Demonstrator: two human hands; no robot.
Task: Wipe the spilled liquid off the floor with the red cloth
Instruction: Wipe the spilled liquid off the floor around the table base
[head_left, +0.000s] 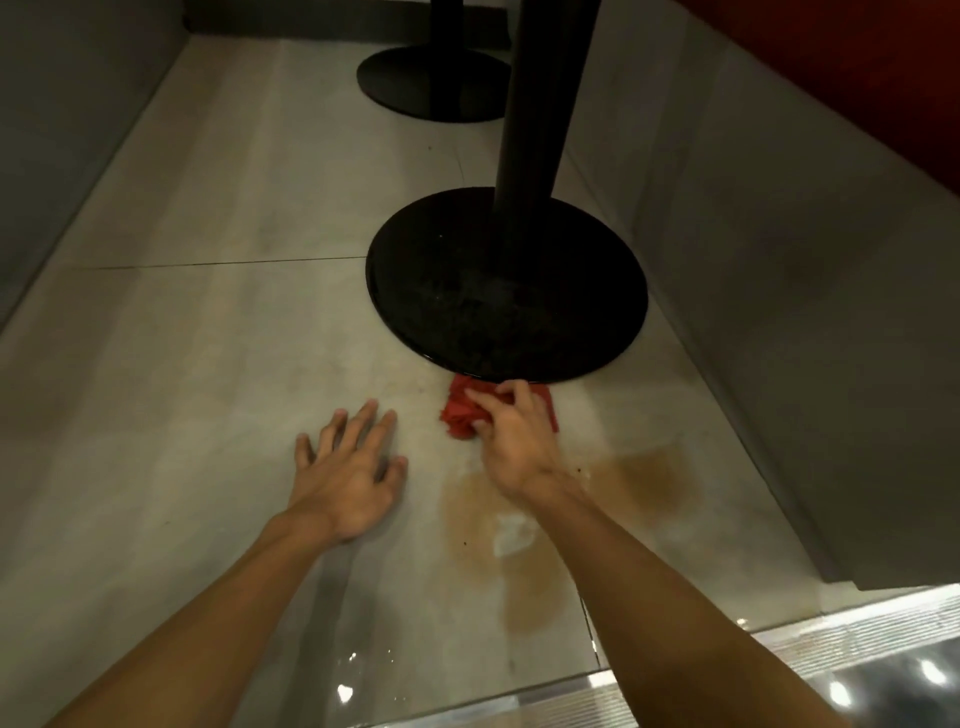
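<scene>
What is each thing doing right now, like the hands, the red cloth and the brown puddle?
red cloth: bunched up on the floor, at the rim of the near table base.
right hand: fingers curled round the cloth.
left hand: fingers spread, pressed flat on the floor.
spilled liquid: brown, spread out, not yet wiped.
near table base: standing upright.

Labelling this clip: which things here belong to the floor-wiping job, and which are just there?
Job: red cloth, spilled liquid, right hand gripping the cloth, floor.
Just there: near table base, far table base, left hand flat on the floor.
</scene>
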